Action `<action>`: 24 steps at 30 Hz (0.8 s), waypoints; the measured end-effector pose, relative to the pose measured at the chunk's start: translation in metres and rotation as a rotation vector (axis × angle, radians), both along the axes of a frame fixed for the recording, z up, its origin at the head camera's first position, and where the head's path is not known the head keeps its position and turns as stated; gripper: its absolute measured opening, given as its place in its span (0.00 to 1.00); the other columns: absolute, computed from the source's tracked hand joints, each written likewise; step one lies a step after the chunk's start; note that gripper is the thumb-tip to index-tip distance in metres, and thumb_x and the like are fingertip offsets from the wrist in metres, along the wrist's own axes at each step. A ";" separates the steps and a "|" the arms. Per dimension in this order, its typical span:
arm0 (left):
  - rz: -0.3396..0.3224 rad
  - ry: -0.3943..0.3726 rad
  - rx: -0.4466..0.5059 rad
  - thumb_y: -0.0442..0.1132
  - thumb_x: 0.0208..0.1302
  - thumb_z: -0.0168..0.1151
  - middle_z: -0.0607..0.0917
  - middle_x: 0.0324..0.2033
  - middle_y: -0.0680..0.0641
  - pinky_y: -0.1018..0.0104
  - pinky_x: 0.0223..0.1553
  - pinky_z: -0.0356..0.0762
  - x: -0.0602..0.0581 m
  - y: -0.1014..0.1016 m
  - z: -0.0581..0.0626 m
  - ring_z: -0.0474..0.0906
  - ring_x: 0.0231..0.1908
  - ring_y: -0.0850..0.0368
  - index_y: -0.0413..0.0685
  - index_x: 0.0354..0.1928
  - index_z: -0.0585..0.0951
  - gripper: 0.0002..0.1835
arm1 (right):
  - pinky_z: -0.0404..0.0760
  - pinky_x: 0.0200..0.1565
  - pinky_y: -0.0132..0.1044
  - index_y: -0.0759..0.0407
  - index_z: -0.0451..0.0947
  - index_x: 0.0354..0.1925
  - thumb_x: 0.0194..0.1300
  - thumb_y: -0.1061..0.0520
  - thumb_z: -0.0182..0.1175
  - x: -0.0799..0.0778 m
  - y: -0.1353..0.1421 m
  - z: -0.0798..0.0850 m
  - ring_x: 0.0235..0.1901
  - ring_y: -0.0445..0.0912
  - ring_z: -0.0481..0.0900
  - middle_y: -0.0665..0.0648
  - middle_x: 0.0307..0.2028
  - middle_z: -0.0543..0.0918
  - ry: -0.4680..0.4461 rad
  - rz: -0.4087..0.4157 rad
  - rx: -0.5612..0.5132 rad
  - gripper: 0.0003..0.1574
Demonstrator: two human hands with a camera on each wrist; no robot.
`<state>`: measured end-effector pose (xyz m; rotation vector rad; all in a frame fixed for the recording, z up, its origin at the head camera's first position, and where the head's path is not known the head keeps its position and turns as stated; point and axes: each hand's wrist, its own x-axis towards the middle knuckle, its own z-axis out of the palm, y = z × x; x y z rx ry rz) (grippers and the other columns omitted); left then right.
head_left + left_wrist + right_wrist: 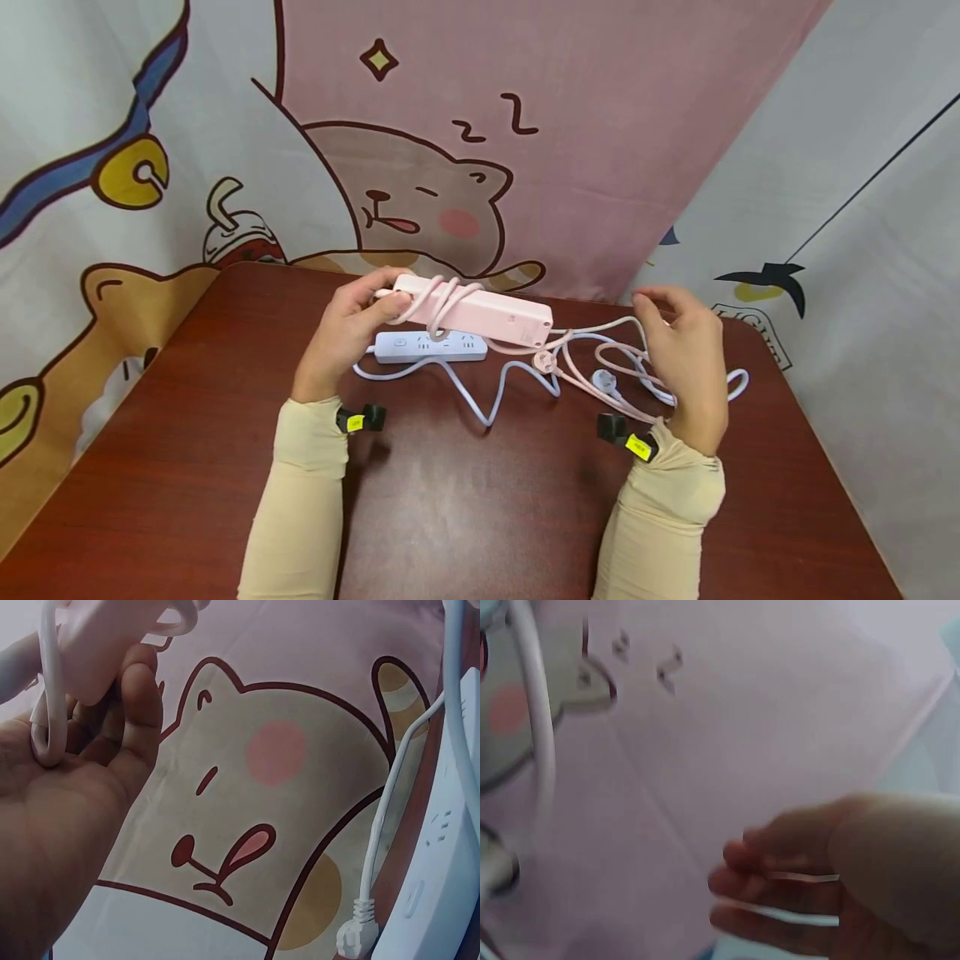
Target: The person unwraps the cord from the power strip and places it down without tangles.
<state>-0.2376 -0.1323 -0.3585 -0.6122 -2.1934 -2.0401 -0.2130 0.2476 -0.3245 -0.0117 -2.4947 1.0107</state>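
My left hand (335, 343) holds a pink power strip (495, 317) by its left end, raised above the far side of the table. Several turns of the pink cord (448, 300) wrap round the strip near that hand. In the left wrist view, the thumb and curled fingers grip the pink strip (90, 660), and a cord loop hangs against the palm. To the right, my right hand (688, 358) is lifted over the loose cords. The right wrist view shows its fingers (780, 892) slightly bent and apart, with nothing between them.
Below the pink strip lies a white power strip (405, 355), its cord (487, 417) zigzagging across the brown table (480, 508). A pink plug (545, 361) and a white plug (604, 382) lie among tangled cords at right. A printed curtain (600, 125) stands behind.
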 end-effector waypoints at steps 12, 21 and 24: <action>-0.080 0.015 -0.130 0.37 0.73 0.60 0.82 0.41 0.55 0.70 0.42 0.78 0.002 0.010 0.004 0.78 0.37 0.61 0.45 0.57 0.82 0.14 | 0.77 0.60 0.47 0.57 0.83 0.58 0.74 0.60 0.58 0.001 -0.081 0.009 0.56 0.51 0.83 0.57 0.53 0.87 0.101 0.590 0.151 0.17; -0.098 0.063 -0.178 0.36 0.72 0.61 0.82 0.39 0.55 0.67 0.42 0.78 0.003 0.010 0.005 0.75 0.37 0.57 0.47 0.55 0.83 0.12 | 0.77 0.60 0.46 0.54 0.83 0.56 0.74 0.58 0.59 -0.005 -0.095 0.001 0.55 0.48 0.83 0.53 0.53 0.87 0.068 0.669 0.168 0.15; -0.099 0.064 -0.176 0.36 0.72 0.61 0.82 0.39 0.54 0.67 0.42 0.78 0.004 0.010 0.005 0.76 0.37 0.57 0.48 0.54 0.83 0.12 | 0.78 0.56 0.44 0.54 0.84 0.51 0.74 0.57 0.60 -0.006 -0.097 0.000 0.51 0.47 0.84 0.52 0.49 0.87 0.048 0.668 0.154 0.11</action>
